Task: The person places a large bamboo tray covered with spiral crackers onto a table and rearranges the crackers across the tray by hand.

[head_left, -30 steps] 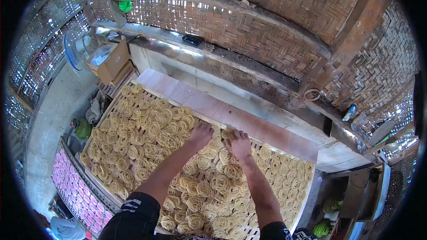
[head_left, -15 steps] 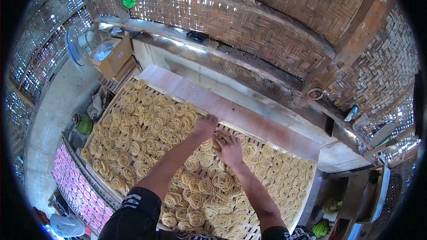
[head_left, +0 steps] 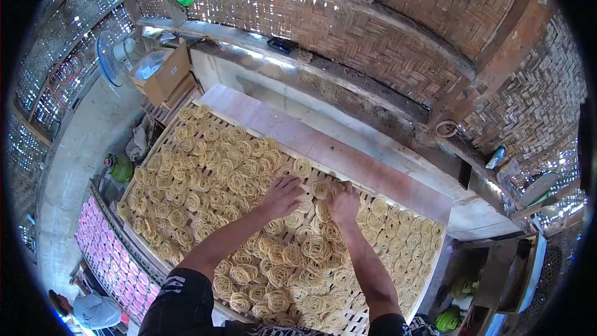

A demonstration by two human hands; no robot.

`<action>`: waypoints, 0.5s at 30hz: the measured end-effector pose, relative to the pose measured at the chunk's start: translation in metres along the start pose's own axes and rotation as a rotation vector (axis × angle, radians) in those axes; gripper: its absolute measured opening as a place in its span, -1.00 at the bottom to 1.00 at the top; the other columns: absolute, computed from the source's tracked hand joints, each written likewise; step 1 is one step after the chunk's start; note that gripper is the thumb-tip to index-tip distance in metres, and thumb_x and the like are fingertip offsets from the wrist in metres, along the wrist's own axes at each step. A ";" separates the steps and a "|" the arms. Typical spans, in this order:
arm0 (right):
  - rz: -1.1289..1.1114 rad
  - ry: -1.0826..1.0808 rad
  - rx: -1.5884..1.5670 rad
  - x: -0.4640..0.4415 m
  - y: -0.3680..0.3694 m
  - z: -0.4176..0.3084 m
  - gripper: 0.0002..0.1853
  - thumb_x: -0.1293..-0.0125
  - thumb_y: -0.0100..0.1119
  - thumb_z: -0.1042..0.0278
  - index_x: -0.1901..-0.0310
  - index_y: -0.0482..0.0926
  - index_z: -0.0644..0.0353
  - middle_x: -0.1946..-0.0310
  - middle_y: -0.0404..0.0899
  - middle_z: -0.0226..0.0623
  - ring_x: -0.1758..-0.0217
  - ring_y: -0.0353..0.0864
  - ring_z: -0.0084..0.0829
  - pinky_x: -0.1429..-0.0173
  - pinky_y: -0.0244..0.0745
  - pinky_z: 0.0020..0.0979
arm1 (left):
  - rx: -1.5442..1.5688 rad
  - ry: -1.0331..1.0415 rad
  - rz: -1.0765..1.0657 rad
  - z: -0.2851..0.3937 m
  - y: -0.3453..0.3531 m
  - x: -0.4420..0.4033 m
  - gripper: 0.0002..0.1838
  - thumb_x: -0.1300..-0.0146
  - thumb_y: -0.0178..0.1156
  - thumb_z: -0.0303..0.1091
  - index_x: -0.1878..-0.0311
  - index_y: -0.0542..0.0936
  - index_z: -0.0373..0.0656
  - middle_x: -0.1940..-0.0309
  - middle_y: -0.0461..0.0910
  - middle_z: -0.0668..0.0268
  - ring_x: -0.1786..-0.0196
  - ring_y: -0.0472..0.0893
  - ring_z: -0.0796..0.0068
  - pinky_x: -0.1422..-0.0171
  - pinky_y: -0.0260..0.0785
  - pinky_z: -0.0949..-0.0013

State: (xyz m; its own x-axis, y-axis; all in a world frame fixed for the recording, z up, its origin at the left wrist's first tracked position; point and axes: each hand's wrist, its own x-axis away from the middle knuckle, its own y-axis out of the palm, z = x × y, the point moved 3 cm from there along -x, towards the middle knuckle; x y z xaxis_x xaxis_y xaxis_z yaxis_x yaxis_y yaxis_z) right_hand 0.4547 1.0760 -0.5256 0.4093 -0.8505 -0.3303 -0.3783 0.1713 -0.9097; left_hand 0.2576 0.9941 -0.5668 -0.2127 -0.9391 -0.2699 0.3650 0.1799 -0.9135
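Observation:
Round nests of pale yellow noodles [head_left: 316, 247] cover a large slatted tray [head_left: 297, 163] in front of me. My left hand [head_left: 281, 198] lies over nests near the tray's far middle, its fingers spread and nothing gripped in them. Just to the right, my right hand [head_left: 343, 204] points down with curled fingers closed on a noodle nest near the far edge, partly hidden by the fingers. Between the two hands, single nests lie flat on the slats. Toward me they are heaped more loosely, while those at the right end sit in tight rows.
A pinkish board [head_left: 323, 143] runs along the tray's far side by the wall. To the left stand a rack of pink round pieces [head_left: 112, 255], a green gas cylinder [head_left: 119, 168], a cardboard box [head_left: 166, 78] and a fan [head_left: 111, 59]. Another person [head_left: 93, 310] is at lower left.
My left hand has drawn back toward me and opened out. My right hand has shifted right and its fingers have curled in. A nest now shows at the far edge between them.

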 end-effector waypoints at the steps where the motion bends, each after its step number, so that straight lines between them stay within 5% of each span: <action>1: -0.081 -0.059 -0.078 0.001 -0.001 -0.009 -0.73 -0.16 0.33 0.19 0.12 0.72 0.06 0.13 0.66 -0.21 0.09 0.66 -0.23 0.02 0.60 -0.19 | 0.004 0.012 -0.015 -0.006 0.004 0.002 -0.50 -0.19 0.28 -0.08 -0.17 0.56 -0.05 -0.27 0.42 0.14 -0.42 0.31 0.05 -0.49 0.13 -0.12; 3: -0.263 -0.176 -0.230 0.020 0.003 -0.028 -0.71 -0.15 0.33 0.14 0.13 0.71 0.05 0.12 0.64 -0.25 0.07 0.63 -0.23 -0.03 0.57 -0.19 | -0.026 0.036 -0.014 -0.002 -0.005 0.005 -0.50 -0.12 0.28 -0.16 -0.15 0.55 -0.07 -0.26 0.41 0.14 -0.40 0.31 0.07 -0.51 0.11 -0.08; 4: -0.077 -0.403 -0.206 0.031 0.019 -0.033 -0.72 -0.16 0.33 0.09 0.17 0.71 0.06 0.19 0.62 -0.31 0.09 0.60 -0.25 -0.06 0.53 -0.20 | -0.042 0.049 -0.016 0.002 -0.010 0.006 -0.50 -0.09 0.28 -0.20 -0.13 0.55 -0.08 -0.25 0.40 0.13 -0.40 0.31 0.08 -0.52 0.09 -0.06; 10: -0.088 -0.664 -0.054 0.032 0.025 -0.045 -0.73 -0.20 0.30 0.08 0.17 0.71 0.05 0.36 0.57 -0.35 0.14 0.58 -0.31 -0.03 0.50 -0.23 | -0.053 -0.030 0.038 0.014 -0.015 0.028 -0.52 -0.08 0.26 -0.23 -0.11 0.55 -0.08 -0.26 0.38 0.10 -0.43 0.27 0.05 -0.52 0.09 -0.06; 13: -0.136 -0.604 0.061 0.036 0.043 -0.039 -0.72 -0.18 0.32 0.09 0.18 0.71 0.07 0.38 0.62 -0.35 0.27 0.63 -0.28 0.12 0.55 -0.27 | 0.098 -0.120 0.104 0.027 -0.023 0.047 -0.51 -0.08 0.30 -0.15 -0.10 0.55 -0.09 -0.31 0.34 0.09 -0.46 0.23 0.05 -0.52 0.08 -0.07; 15: -0.221 -0.162 -0.281 0.027 0.021 -0.039 -0.74 -0.16 0.32 0.12 0.22 0.70 0.09 0.43 0.64 -0.30 0.38 0.65 -0.23 0.24 0.56 -0.27 | 0.088 -0.104 0.021 0.033 -0.025 0.058 -0.52 -0.08 0.32 -0.10 -0.06 0.57 -0.08 -0.35 0.30 0.11 -0.47 0.21 0.04 -0.52 0.07 -0.09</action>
State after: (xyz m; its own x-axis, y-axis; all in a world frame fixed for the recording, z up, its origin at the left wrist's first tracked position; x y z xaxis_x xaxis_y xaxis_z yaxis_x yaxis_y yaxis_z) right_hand 0.4253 1.0372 -0.5441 0.6242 -0.7579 -0.1899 -0.4697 -0.1698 -0.8663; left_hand 0.2663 0.9258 -0.5494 -0.1107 -0.9615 -0.2515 0.4474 0.1777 -0.8765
